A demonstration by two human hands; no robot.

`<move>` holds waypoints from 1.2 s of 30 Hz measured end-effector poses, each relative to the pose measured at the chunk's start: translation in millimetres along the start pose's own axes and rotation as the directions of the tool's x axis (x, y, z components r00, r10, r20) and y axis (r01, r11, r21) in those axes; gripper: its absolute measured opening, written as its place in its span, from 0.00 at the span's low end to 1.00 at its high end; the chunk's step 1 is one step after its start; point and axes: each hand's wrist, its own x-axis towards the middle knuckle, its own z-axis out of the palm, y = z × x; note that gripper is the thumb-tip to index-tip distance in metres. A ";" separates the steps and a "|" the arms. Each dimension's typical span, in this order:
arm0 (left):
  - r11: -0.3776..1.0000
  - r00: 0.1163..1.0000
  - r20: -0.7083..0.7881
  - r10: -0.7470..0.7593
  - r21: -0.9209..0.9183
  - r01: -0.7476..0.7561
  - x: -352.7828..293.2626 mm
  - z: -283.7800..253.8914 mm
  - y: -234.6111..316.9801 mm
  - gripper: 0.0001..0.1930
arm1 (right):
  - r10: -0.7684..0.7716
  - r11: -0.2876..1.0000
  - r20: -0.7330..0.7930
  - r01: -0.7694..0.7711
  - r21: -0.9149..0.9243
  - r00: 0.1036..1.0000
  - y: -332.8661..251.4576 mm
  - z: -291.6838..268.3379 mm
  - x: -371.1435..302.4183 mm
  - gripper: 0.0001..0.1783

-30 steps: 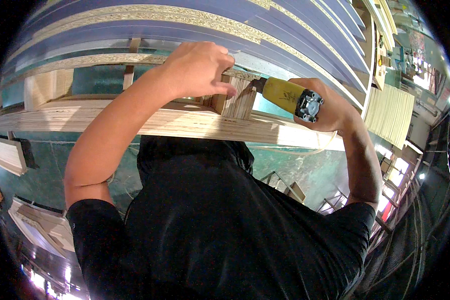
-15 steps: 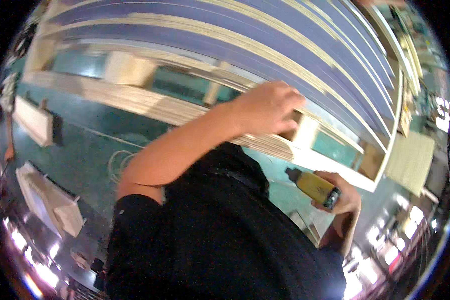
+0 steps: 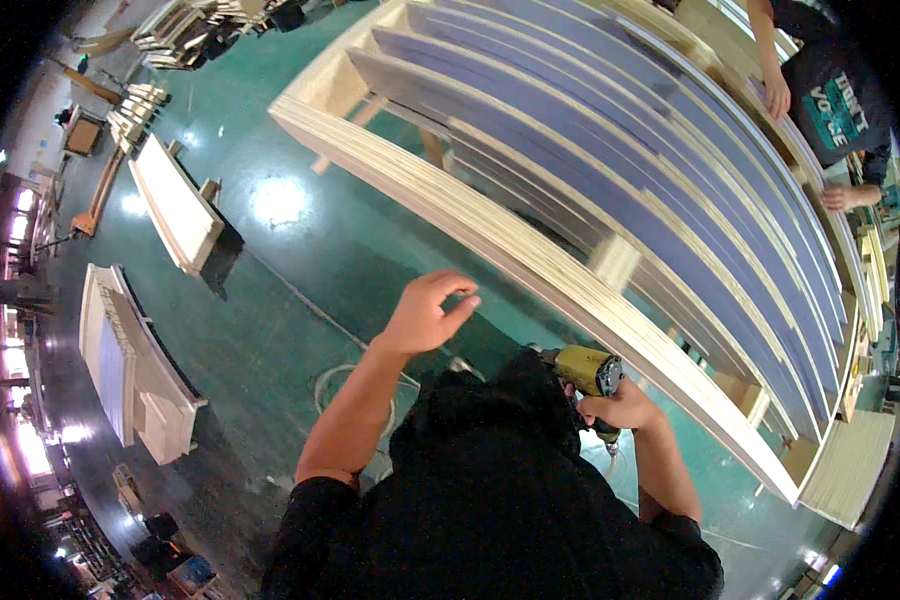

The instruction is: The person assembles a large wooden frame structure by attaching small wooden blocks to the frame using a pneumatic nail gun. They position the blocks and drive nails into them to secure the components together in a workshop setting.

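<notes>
My right hand (image 3: 625, 405) is wrapped round the grip of a yellow and black nail gun (image 3: 582, 368), held close to my body. A metal hose fitting shows below the grip. My left hand (image 3: 428, 315) hovers over the floor, in front of the near side of a large wooden frame (image 3: 510, 255). Its fingers curl toward the thumb; whether something small is between them, I cannot make out. Long purple-blue boards with pale edges (image 3: 570, 140) run side by side in the frame. A short wood block (image 3: 615, 262) sits between the frame's near rail and the nearest board.
Across the frame at the far right stands another person (image 3: 835, 100), one hand at the frame's edge. On the left, a white panel stack (image 3: 175, 205) and a curved wooden piece (image 3: 135, 365) rest on the green floor. A thin hose (image 3: 305, 300) trails across the floor.
My left hand has drawn back from inside the frame toward the left. The nail gun in my right hand has moved slightly left and turned. The view has shifted, bringing the other person into sight.
</notes>
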 end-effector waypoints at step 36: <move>0.488 0.518 0.855 0.033 0.439 -0.754 464.3 -341.4 -260.6 0.13 | 0.495 0.848 -0.838 -0.338 0.408 0.231 23.4 380.2 570.8 0.17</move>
